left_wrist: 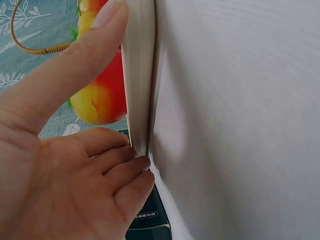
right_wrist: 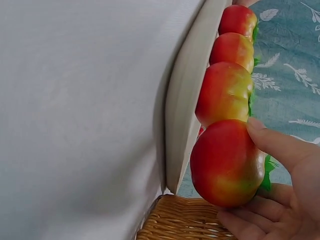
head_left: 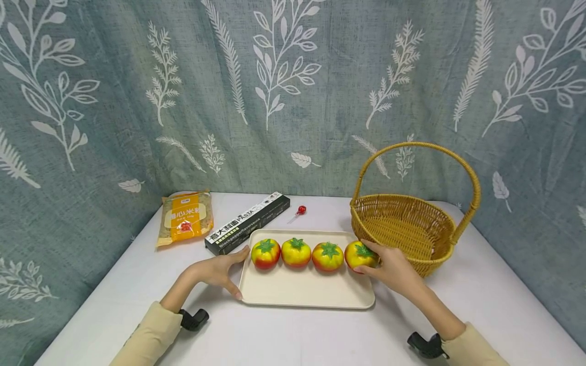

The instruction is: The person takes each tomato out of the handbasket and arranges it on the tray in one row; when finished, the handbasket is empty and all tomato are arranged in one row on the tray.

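A row of several red-and-yellow tomatoes (head_left: pixel 328 256) with green leafy tops lies along the back half of a cream rectangular tray (head_left: pixel 306 295). My right hand (head_left: pixel 394 267) grips the rightmost tomato (right_wrist: pixel 227 165) between thumb and fingers, at the tray's right end. In the right wrist view, the thumb lies on its upper side and the fingers curl beneath. My left hand (head_left: pixel 215 272) is at the tray's left edge, fingers spread and touching the rim, with the thumb by the front left corner. Nearest to it is the leftmost tomato (head_left: pixel 265 254).
A wicker basket (head_left: pixel 403 203) with a tall handle stands behind my right hand. Behind the tray's left end lies a black pasta box (head_left: pixel 247 223), with a yellow food packet (head_left: pixel 185 217) farther left. A small red-headed pick (head_left: pixel 300 210) lies behind the tray. A patterned curtain (head_left: pixel 293 101) borders the table.
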Tool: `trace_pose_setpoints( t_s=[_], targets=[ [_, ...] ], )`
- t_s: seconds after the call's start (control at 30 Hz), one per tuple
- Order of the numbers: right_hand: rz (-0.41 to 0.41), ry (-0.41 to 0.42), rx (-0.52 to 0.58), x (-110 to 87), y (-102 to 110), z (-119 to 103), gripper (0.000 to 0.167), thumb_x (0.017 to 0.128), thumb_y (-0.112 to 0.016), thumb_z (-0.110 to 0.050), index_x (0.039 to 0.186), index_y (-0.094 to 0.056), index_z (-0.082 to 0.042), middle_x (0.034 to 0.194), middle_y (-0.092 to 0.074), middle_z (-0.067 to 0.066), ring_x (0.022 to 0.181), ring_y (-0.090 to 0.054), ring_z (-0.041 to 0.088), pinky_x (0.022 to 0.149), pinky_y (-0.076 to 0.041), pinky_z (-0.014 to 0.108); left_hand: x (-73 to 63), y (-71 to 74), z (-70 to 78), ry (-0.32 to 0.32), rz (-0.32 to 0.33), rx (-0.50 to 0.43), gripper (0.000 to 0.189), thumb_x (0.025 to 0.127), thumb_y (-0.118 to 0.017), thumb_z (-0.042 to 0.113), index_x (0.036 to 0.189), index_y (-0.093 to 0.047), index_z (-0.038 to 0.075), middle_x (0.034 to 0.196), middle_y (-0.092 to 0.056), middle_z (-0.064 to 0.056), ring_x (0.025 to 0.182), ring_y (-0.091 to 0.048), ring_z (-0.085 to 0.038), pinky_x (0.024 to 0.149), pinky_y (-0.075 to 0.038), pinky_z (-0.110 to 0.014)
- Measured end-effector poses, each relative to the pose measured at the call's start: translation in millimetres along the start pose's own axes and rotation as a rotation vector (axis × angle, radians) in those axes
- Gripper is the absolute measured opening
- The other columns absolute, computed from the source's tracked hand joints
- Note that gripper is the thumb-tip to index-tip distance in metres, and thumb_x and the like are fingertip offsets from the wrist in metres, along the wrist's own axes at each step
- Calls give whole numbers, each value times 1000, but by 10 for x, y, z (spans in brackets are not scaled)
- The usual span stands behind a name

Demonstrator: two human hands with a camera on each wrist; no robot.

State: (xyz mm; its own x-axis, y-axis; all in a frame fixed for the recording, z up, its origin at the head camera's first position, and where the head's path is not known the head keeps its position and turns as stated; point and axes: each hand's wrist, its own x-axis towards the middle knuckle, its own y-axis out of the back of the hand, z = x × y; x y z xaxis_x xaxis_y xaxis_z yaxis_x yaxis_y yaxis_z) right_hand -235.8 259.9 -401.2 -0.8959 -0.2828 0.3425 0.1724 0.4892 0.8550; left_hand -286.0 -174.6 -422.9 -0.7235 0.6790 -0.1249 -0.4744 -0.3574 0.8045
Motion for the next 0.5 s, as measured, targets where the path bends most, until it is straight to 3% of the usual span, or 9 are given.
trace_pose_setpoints(
  t_s=[0.5],
  targets=[
    [-31, -16, -5, 48, -91, 42, 63, 79, -81, -23, 128, -57, 8, 110, -67, 22, 97, -64, 31, 79, -54, 45, 1, -3, 0, 0, 4, 1, 117, 66, -88, 34, 148, -19, -11, 155, -15, -26, 141, -21, -39, 114, -21, -51]
  ],
)
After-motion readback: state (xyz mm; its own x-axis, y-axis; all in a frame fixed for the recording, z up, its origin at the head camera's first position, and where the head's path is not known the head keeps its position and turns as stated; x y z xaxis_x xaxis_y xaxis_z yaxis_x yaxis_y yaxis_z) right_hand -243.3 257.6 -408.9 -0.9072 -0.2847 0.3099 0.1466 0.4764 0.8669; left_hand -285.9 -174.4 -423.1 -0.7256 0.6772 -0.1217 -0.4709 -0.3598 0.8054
